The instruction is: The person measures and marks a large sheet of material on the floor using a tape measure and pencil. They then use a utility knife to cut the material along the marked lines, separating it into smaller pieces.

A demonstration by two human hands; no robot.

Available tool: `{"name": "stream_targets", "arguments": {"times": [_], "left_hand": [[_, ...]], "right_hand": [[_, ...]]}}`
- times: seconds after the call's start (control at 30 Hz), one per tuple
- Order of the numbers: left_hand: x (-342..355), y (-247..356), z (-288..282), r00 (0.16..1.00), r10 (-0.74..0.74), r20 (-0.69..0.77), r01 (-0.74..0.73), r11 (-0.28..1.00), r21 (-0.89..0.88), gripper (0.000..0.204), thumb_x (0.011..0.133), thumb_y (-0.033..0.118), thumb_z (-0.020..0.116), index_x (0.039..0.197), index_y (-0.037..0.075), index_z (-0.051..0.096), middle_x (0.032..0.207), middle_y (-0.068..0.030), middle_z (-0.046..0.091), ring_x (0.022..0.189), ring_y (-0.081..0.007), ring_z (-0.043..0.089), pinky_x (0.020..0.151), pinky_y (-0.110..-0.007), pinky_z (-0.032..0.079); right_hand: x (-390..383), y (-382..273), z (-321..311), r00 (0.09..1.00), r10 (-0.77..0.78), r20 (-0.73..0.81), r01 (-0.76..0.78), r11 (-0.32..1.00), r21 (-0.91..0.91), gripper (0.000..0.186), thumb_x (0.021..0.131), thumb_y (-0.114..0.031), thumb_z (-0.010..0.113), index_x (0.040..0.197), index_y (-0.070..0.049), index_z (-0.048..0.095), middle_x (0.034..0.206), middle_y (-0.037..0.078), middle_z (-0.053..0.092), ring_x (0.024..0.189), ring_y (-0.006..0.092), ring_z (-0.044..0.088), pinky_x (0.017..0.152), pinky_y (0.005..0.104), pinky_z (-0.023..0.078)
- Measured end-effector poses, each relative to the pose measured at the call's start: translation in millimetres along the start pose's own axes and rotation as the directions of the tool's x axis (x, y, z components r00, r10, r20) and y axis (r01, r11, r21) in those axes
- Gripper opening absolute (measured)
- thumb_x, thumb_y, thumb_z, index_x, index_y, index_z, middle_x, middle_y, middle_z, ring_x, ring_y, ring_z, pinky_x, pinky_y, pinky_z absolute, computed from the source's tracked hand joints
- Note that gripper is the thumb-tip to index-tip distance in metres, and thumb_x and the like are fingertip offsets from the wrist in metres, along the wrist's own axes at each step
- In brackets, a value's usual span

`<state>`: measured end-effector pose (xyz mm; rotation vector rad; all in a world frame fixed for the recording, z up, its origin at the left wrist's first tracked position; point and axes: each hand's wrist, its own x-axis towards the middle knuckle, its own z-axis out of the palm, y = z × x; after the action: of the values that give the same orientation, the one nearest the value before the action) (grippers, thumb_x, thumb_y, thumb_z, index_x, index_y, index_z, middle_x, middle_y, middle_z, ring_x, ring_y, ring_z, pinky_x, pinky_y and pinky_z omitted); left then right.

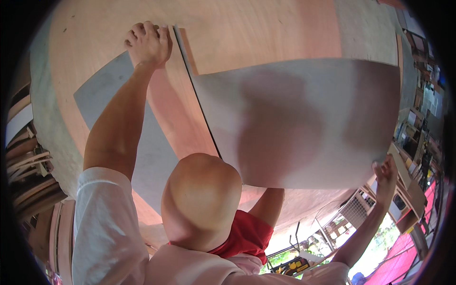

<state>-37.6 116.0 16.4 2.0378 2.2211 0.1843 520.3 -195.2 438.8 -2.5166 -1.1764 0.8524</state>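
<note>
My left hand (148, 45) grips the upper end of a pale pinkish wooden strip (173, 109), beside a narrow dark gap. My right hand (384, 173) has curled fingers at the lower right edge of a large grey panel (294, 123), which carries soft shadows. A smaller grey panel (104, 90) lies behind my left forearm. Around these stretches a broad plywood surface (266, 28). A rounded beige, head-like shape (202, 194) covers the lower middle; I cannot make out exactly what it is.
A red sleeve (247, 237) and bare arm (268, 204) show beside the rounded shape. Stacked timber (33, 180) stands at the left. Cluttered shelving (418, 118) lines the right rim. Metal racks (356, 209) and a pink sheet (399, 251) appear before a bright opening at the lower right.
</note>
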Motion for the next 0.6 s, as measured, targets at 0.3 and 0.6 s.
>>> {"name": "stream_targets", "arguments": {"times": [0.3,0.6], "left_hand": [[-5.2,-0.9,7.5,0.999,0.010,-0.050,-0.010,1.000,0.000,0.056,0.107,0.054,0.038,0.131,0.009,0.059,0.145,-0.0171,0.049,0.138,-0.0385,0.041,0.114,-0.062,0.028],[-5.0,-5.1,0.0,1.000,-0.006,-0.004,0.006,1.000,-0.009,0.054,0.105,0.053,0.040,0.131,0.010,0.060,0.143,-0.0166,0.049,0.137,-0.0383,0.041,0.113,-0.062,0.029]], "right_hand": [[-15.9,-4.0,-18.5,0.968,-0.124,0.219,0.090,0.984,0.156,0.031,0.089,-0.019,0.083,0.109,-0.006,0.063,0.111,0.001,0.066,0.105,0.0124,0.061,0.094,0.0309,0.045],[-1.4,30.5,-54.5,0.985,-0.125,0.123,0.099,0.975,0.198,0.027,0.088,-0.015,0.083,0.102,-0.006,0.062,0.105,-0.001,0.065,0.103,0.0111,0.059,0.093,0.0277,0.043]]}}
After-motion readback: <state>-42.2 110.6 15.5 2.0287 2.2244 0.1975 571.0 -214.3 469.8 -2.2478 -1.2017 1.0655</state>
